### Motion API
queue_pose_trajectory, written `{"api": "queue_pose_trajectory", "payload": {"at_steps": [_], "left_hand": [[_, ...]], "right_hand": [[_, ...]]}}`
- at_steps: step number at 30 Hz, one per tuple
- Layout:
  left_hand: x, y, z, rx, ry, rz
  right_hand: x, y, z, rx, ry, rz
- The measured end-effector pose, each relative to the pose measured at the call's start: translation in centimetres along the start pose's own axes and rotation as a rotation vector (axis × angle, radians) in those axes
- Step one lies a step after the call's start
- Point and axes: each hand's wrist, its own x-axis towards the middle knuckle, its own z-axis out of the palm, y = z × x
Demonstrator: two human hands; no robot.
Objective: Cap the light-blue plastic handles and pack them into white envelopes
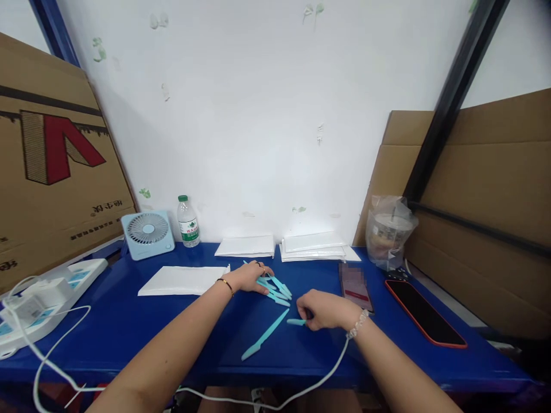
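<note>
My left hand (248, 277) rests on a small bunch of light blue plastic sticks (276, 289) lying on the blue table (129, 327), its fingers closed over their upper ends. My right hand (323, 310) is curled in a pinch on the end of one short light blue piece (295, 322). A longer light blue stick (264, 335) lies loose on the table just left of that hand, slanting toward the front edge.
Flat white packets lie at the left (183, 280) and in stacks by the wall (312, 245). A small fan (147, 232), a water bottle (187, 222), a power strip (41, 301), a white cable (310, 387), two phones (424, 312) and a bagged cup (388, 230) stand around.
</note>
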Motion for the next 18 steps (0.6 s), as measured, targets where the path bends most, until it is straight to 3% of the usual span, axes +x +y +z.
{"api": "queue_pose_trajectory", "payload": {"at_steps": [2, 6, 11, 14, 18], "left_hand": [[0.0, 0.6, 0.9, 0.037, 0.011, -0.030], [0.0, 2.8, 2.6, 0.081, 0.095, -0.118], [-1.2, 3.6, 2.1, 0.073, 0.151, -0.121], [-2.9, 2.2, 1.5, -0.001, 0.148, -0.160], [-4.6, 1.2, 1.6, -0.030, -0.004, -0.161]], "right_hand": [[-0.3, 0.4, -1.0, 0.086, 0.015, 0.021], [1.3, 1.6, -2.9, 0.543, 0.327, -0.063], [4.7, 4.1, -2.1, 1.077, 0.650, -0.011], [5.5, 5.4, -0.8, 1.249, 0.692, 0.087], [5.1, 6.4, -0.1, 1.250, 0.704, 0.141]]}}
